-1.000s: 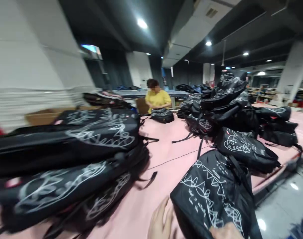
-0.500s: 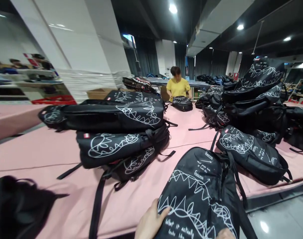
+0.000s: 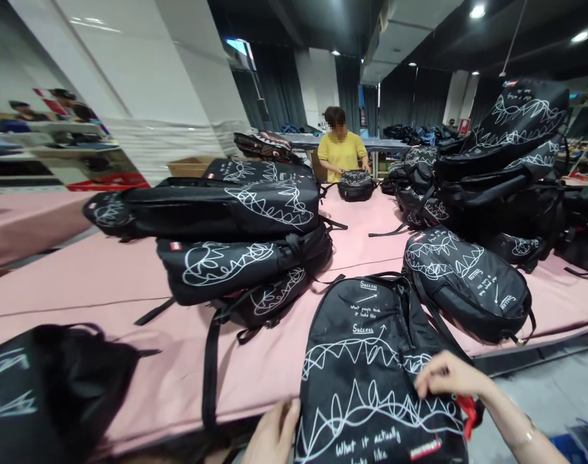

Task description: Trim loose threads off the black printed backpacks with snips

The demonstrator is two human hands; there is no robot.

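Note:
A black backpack (image 3: 351, 361) with white scribbled lines and lettering lies front up before me, at the table's near edge. At its lower left side, my left hand (image 3: 274, 430) grips the edge, thumb near the front panel. My right hand (image 3: 445, 377) is over the right part of the front, its fingers pinched together. What lies between those fingertips is too small to make out. Under that hand a red item (image 3: 467, 412) shows, partly hidden. Low on the front panel is a small red-and-white label (image 3: 425, 449), with a fine red thread by it.
Stacked black backpacks (image 3: 226, 270) stand left on the pink-covered table (image 3: 178, 374). Another backpack (image 3: 467, 283) lies just right of mine, with a tall pile (image 3: 506, 167) behind it. A dark bag (image 3: 56, 386) is at near left. Across the table, a person in yellow (image 3: 342, 151) handles a bag.
The backpack has turned more upright in view and shifted left. My right hand has risen from the bottom edge to its right side. My left hand stays at its left edge.

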